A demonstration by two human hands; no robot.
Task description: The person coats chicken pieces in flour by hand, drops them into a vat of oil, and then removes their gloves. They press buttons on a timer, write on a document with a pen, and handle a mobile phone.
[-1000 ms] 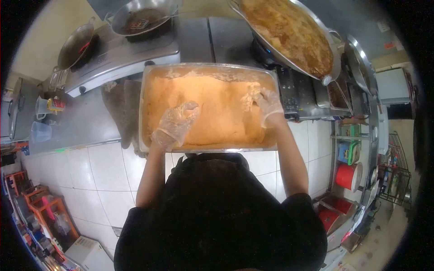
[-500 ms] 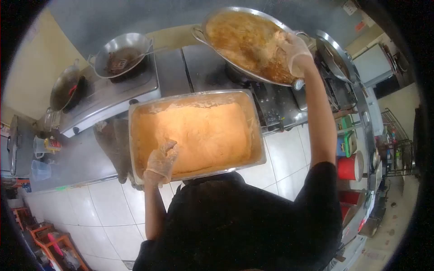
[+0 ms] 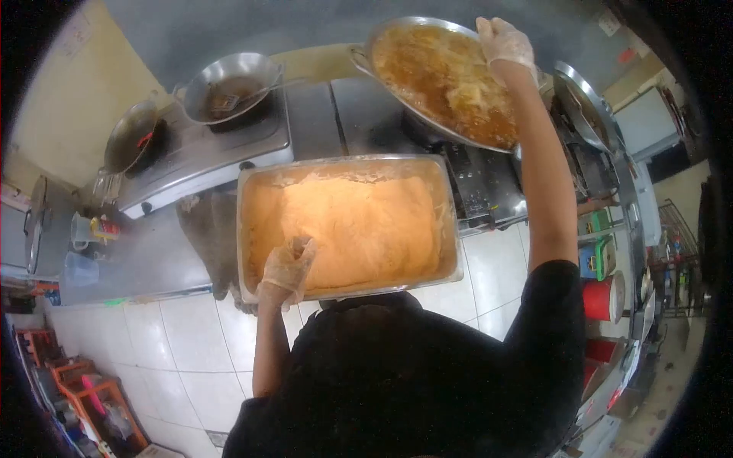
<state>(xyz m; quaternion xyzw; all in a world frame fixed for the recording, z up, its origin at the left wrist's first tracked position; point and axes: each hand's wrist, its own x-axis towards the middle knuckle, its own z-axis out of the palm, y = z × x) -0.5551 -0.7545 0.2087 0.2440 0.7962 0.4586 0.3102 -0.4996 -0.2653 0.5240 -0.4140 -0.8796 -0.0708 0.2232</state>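
A deep metal tray point(image 3: 460, 259) of pale orange breading flour point(image 3: 366, 225) sits in front of me. My left hand point(image 3: 281, 276), in a clear plastic glove coated with flour, is over the tray's near left part, its fingers curled together; whatever they hold is hidden. At the back stands a large wok point(image 3: 365, 62) of bubbling brown oil point(image 3: 427, 65) with pale pieces frying in it. My gloved right hand point(image 3: 505, 44) is raised over the wok's far right rim with bent fingers. I cannot see anything between them.
On the left, a wok with a slotted spatula point(image 3: 225, 103) and a smaller dark pan point(image 3: 131, 141) stand on the stove. Another metal pan point(image 3: 584, 107) is at the right. A dark cloth point(image 3: 210, 237) hangs beside the tray. Red buckets point(image 3: 599, 298) stand at lower right.
My right hand has risen from over the oil to the far right rim; the pale food at its fingers no longer shows there. My left hand stays over the flour. The view has shifted slightly.
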